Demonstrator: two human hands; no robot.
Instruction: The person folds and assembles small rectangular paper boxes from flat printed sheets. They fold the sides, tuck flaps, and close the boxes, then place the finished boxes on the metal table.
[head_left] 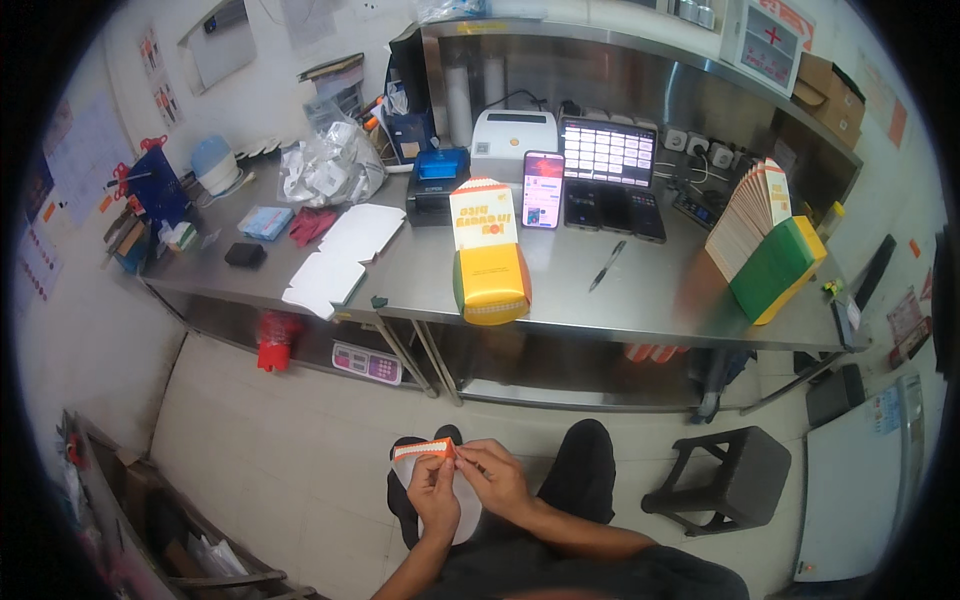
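Note:
Above my lap, a paperboard carton point(420, 450) with an orange edge and a white zigzag band is held in both hands. My left hand point(435, 497) is closed on it from below, thumb up near the right end of the band. At that same orange corner, my right hand point(496, 482) pinches the board, its fingertips almost touching the left thumb. The carton's pale lower part hangs behind my left hand, partly hidden. On the steel table ahead stands a formed yellow carton point(494, 280) with its tall printed flap raised.
A fanned stack of folded cartons point(752, 215) leans by a green and yellow carton point(778, 270) at right. White flat blanks point(345, 255) lie left on the steel table point(630, 305). A phone point(542, 190), a laptop point(610, 150) and a pen point(607, 266) sit there. A dark stool point(722, 480) stands at right.

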